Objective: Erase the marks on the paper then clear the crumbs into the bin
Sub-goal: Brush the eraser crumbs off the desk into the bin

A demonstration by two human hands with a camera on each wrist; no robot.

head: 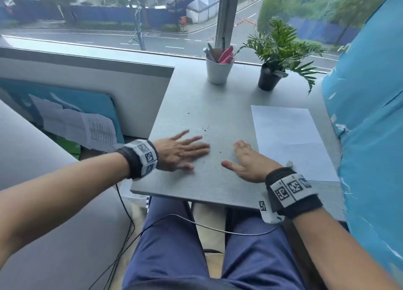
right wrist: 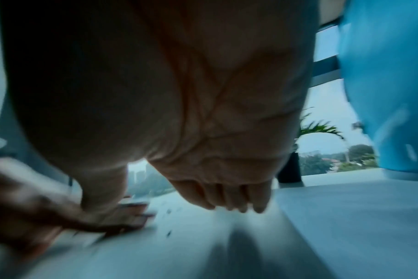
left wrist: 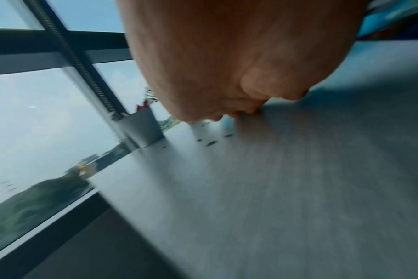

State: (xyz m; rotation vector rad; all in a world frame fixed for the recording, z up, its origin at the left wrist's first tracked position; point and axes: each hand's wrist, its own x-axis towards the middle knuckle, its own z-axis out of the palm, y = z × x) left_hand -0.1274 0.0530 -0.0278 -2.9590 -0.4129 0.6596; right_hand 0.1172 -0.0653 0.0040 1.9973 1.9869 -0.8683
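A white sheet of paper [head: 290, 141] lies on the right side of the grey table [head: 196, 98]. Dark eraser crumbs [head: 205, 128] are scattered on the bare tabletop left of the sheet, with a few specks between my hands. My left hand [head: 183, 151] lies flat on the table, fingers spread and pointing right, just below the crumbs [left wrist: 210, 143]. My right hand [head: 244, 159] rests palm down beside the paper's left edge, thumb stretched left, holding nothing. A small whitish lump [head: 289, 163] sits on the paper by my right wrist. The right wrist view shows crumbs [right wrist: 168, 233] between both hands.
A white cup [head: 218, 68] with pens and a potted plant [head: 270, 76] stand at the table's far side by the window. A blue cushion [head: 366, 115] crowds the right edge. A pale container rim [head: 130, 191] shows under the near left corner. Cables hang over my lap.
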